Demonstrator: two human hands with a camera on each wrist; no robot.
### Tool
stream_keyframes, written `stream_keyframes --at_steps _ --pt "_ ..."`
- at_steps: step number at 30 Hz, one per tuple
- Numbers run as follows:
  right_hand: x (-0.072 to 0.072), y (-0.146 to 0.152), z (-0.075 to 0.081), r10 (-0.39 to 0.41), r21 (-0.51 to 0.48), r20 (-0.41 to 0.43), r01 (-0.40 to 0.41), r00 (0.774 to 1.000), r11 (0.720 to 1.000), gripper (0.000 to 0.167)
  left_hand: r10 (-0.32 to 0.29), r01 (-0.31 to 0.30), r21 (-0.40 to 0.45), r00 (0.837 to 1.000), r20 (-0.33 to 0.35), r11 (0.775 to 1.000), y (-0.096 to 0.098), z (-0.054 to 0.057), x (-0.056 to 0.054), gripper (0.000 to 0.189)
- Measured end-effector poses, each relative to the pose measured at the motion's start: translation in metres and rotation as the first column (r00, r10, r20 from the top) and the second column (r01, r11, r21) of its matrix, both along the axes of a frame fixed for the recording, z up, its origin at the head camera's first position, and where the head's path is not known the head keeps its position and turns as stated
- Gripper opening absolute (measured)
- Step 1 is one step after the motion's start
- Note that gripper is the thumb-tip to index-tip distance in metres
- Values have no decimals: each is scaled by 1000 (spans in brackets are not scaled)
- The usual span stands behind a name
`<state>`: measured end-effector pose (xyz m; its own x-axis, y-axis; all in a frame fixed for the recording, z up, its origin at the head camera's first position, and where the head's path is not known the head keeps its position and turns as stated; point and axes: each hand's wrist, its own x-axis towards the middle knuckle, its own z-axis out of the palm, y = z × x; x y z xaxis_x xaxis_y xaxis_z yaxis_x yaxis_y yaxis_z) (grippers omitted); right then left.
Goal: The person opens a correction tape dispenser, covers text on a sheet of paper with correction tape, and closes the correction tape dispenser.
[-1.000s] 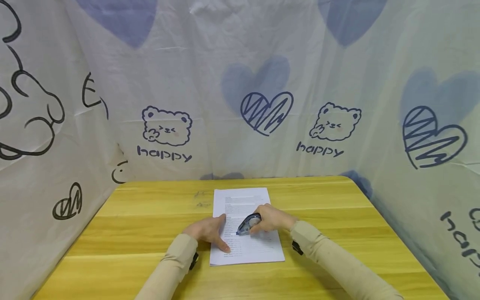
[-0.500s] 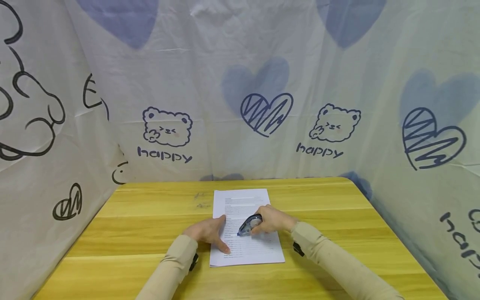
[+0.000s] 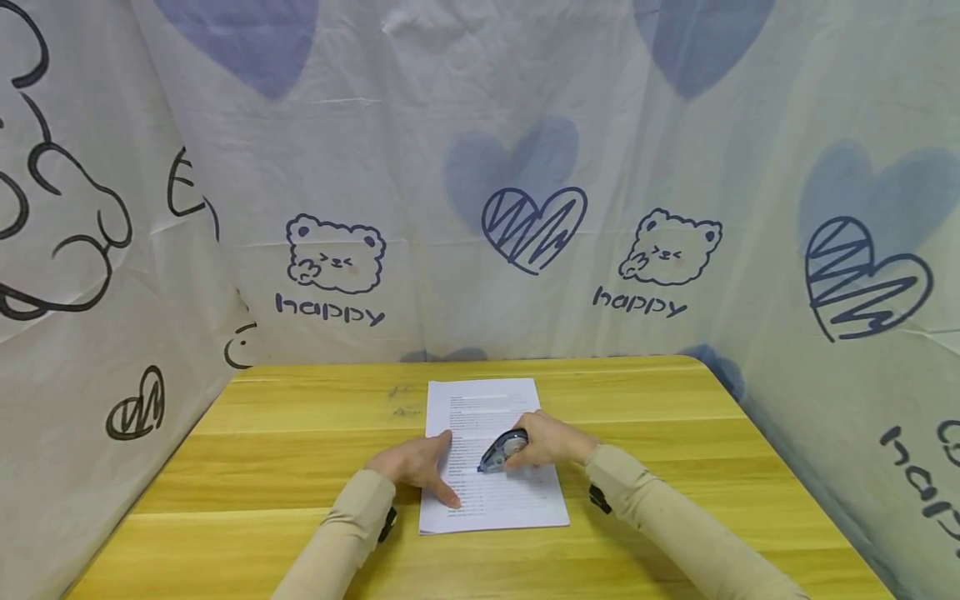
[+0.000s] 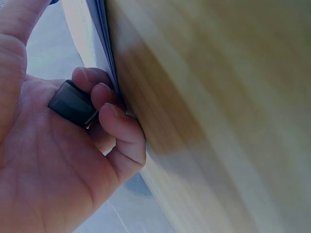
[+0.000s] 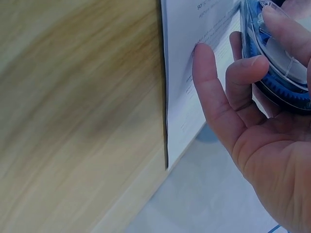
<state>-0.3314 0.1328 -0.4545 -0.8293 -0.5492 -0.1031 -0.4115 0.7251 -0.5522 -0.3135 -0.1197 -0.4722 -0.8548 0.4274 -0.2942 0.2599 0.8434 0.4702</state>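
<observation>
A stack of printed paper (image 3: 510, 504) lies on the wooden table. My right hand (image 3: 549, 437) grips a correction tape (image 3: 501, 452) with a clear, bluish case, its blue tip down at a text line near the middle of the page. In the right wrist view, gears show inside the correction tape (image 5: 279, 82), between thumb and fingers. My left hand (image 3: 412, 462) rests at the sheet's left side, thumb on the paper. The left wrist view shows its curled fingers holding a small dark cap (image 4: 74, 103) against the palm.
The yellow wood-grain table (image 3: 285, 467) extends around the paper on all sides. A white cloth (image 3: 450, 100) with printed hearts and bears hangs behind the table and along both sides. A dark strap (image 3: 597, 498) shows under the right wrist.
My right hand and the correction tape have shifted slightly to the right across the page. My left hand and the paper keep their places.
</observation>
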Motion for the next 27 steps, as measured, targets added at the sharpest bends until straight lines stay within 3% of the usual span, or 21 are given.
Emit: stream_keyframes --at_steps 20,27 --pt "-1 9 -1 -31 -3 18 31 999 1000 24 10 -10 -8 1000 5 1000 0 1 0 124" --pt "1 11 1 -6 -4 13 6 1000 1000 21 6 -6 -5 1000 4 1000 0 2 2 124"
